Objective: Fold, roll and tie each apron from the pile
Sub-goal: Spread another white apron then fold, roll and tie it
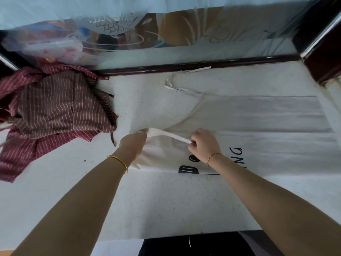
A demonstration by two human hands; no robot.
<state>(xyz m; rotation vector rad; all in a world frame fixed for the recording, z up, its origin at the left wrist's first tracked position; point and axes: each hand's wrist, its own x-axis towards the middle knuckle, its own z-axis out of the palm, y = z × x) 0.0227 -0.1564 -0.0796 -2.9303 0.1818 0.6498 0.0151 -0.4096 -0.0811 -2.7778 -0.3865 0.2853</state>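
The cream apron (258, 122) lies spread along the worktop's (166, 200) right side, the striped pile (55, 111) at its left edge. Left hand (133, 145) and right hand (203, 145) pinch a strap (166, 134) taut between them; folding has barely begun, and next probably comes laying that strap inward.

We count one cream cotton apron with black printed letters (258, 126), spread flat at three o'clock on the one white speckled bench (156, 200). At nine o'clock sits one pile of striped aprons (55, 111): we make out at least two, one brown and one maroon. Two bare hands are at work, left hand (132, 145) and right hand (203, 145), with one bangle on each wrist.
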